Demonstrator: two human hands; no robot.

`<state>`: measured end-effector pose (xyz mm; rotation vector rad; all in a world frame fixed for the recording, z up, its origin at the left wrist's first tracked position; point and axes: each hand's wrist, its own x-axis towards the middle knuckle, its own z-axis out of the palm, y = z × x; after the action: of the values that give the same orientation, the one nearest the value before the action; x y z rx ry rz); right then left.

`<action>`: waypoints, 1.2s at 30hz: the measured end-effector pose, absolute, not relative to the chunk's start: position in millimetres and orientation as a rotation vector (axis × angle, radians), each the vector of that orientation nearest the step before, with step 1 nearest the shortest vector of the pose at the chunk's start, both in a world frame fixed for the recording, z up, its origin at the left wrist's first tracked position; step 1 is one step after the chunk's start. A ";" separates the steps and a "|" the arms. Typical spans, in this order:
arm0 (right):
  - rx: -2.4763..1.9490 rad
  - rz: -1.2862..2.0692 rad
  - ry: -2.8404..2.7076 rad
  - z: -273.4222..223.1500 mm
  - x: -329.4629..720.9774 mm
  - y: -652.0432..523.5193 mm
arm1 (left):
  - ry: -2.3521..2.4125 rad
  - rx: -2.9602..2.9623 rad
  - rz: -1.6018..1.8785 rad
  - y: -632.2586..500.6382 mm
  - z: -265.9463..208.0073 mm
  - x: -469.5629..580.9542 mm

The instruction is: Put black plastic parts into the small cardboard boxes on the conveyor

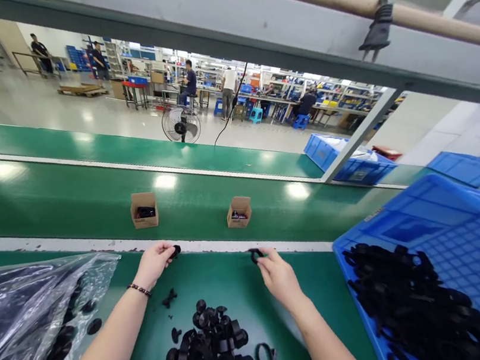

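Note:
My left hand point(156, 265), with a beaded bracelet on the wrist, pinches a small black plastic part point(175, 251) near the white strip along the table edge. Between the fingertips of my right hand point(277, 273) is a black ring-shaped clamp point(255, 255). Below and between both hands lies a heap of black plastic parts point(211, 347), knobs and rings among them. A loose black ring point(263, 356) rests at the right of that heap. Two small black pieces, one of them a knob point(175, 334), lie at its left.
Two small open cardboard boxes point(144, 211) point(239, 212) with items inside stand on the green conveyor belt point(197, 192). A blue crate point(457, 214) of black parts is at right. At left lies a clear plastic bag point(96, 274) with black parts. Beyond are a fan point(181, 126) and several people.

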<state>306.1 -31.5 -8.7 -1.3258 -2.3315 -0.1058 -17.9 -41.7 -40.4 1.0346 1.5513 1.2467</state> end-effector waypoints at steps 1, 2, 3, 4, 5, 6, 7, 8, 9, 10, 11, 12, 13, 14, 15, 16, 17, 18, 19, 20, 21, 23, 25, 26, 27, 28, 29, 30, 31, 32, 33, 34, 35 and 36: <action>-1.294 -0.192 -2.302 -4.1 299.3 -14.3 | 1.576 1.035 1.255 -37.9 -48.3 -17.7; -1.269 -0.275 -2.287 0.4 291.6 3.8 | 1.595 1.058 1.235 -35.7 -55.4 -17.8; -1.250 -0.345 -2.287 4.4 283.5 22.2 | 1.603 1.097 1.199 -34.8 -61.4 -18.1; -1.230 -0.400 -2.299 7.5 275.0 40.2 | 1.603 1.145 1.159 -34.9 -66.0 -18.5; -1.206 -0.439 -2.328 9.4 266.6 57.3 | 1.601 1.188 1.127 -35.5 -69.3 -19.0; -1.187 -0.462 -2.372 9.8 258.5 72.8 | 1.597 1.220 1.108 -36.2 -71.5 -19.4; -1.182 -0.470 -2.431 8.9 251.0 86.1 | 1.594 1.239 1.101 -36.8 -72.8 -19.9; -1.188 -0.468 -2.497 6.9 244.3 97.1 | 1.595 1.249 1.102 -37.2 -73.4 -20.3; -1.203 -0.458 -2.559 4.0 238.4 105.5 | 1.597 1.249 1.104 -37.2 -73.7 -20.7; -1.218 -0.446 -2.615 0.7 233.4 111.3 | 1.602 1.243 1.106 -37.1 -73.5 -21.1; -1.227 -0.436 -2.663 -2.8 229.1 114.8 | 1.608 1.230 1.107 -36.8 -73.0 -21.3; -1.226 -0.430 -2.701 -6.0 225.4 116.4 | 1.613 1.213 1.109 -36.5 -71.8 -21.2; -1.218 -0.427 -2.728 -8.9 222.1 116.6 | 1.617 1.191 1.115 -36.0 -69.7 -20.7; -1.213 -0.423 -2.745 -11.3 218.9 115.8 | 1.620 1.168 1.129 -35.2 -66.5 -19.4; -1.215 -0.415 -2.759 -13.2 215.7 114.5 | 1.618 1.153 1.146 -33.9 -61.9 -17.4; -1.227 -0.402 -2.768 -14.6 212.4 113.0 | 1.614 1.155 1.163 -31.4 -56.0 -14.3; -1.246 -0.388 -2.770 -15.7 208.8 111.5 | 1.612 1.174 1.180 -27.5 -48.8 -10.2; -1.266 -0.374 -2.772 -16.5 205.0 110.1 | 1.621 1.216 1.189 -21.7 -40.7 -4.9; -1.282 -0.364 -2.775 -17.0 201.1 108.9 | 1.638 1.274 1.187 -13.8 -31.9 1.3; -1.289 -0.358 -2.776 -17.4 197.1 107.6 | 1.677 1.348 1.192 -3.8 -23.1 8.4; -1.289 -0.355 -2.774 -17.6 193.2 106.4 | 1.739 1.433 1.181 8.0 -14.7 15.8; -1.261 -0.356 -2.756 -17.6 186.0 103.9 | 1.771 1.509 1.194 34.9 -0.4 30.6; -1.221 -0.363 -2.732 -17.0 180.1 101.6 | 1.799 1.568 1.196 60.9 9.4 42.2; -1.207 -0.367 -2.721 -16.6 177.8 100.6 | 1.817 1.586 1.189 71.4 12.6 45.8; -1.195 -0.368 -2.713 -16.0 176.0 99.8 | 1.840 1.598 1.182 79.4 14.8 47.5; -1.182 -0.366 -2.709 -15.3 174.8 99.0 | 1.866 1.603 1.174 84.2 16.2 47.3; -1.163 -0.363 -2.705 -14.5 174.4 98.2 | 1.894 1.603 1.168 85.8 16.9 45.0; -1.134 -0.361 -2.697 -13.6 174.9 97.2 | 1.922 1.601 1.164 84.0 17.1 40.7; -1.102 -0.360 -2.676 -12.8 176.4 95.8 | 1.949 1.599 1.161 79.0 17.0 34.8; -1.071 -0.359 -2.640 -12.1 178.8 93.6 | 1.971 1.598 1.156 71.2 16.7 27.6; -1.049 -0.353 -2.591 -11.7 182.1 90.5 | 1.988 1.599 1.148 61.0 16.2 19.7; -1.040 -0.338 -2.532 -11.7 186.1 86.3 | 2.000 1.602 1.136 49.0 15.7 11.4; -1.042 -0.313 -2.471 -12.2 190.7 80.8 | 2.006 1.611 1.118 35.7 15.0 3.4; -1.048 -0.279 -2.417 -13.1 195.7 74.1 | 2.007 1.625 1.091 21.5 14.0 -4.1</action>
<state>195.7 74.1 -13.1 -1.0475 -2.4165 -0.2792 -4.1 21.5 14.0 1.6251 2.0067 1.0914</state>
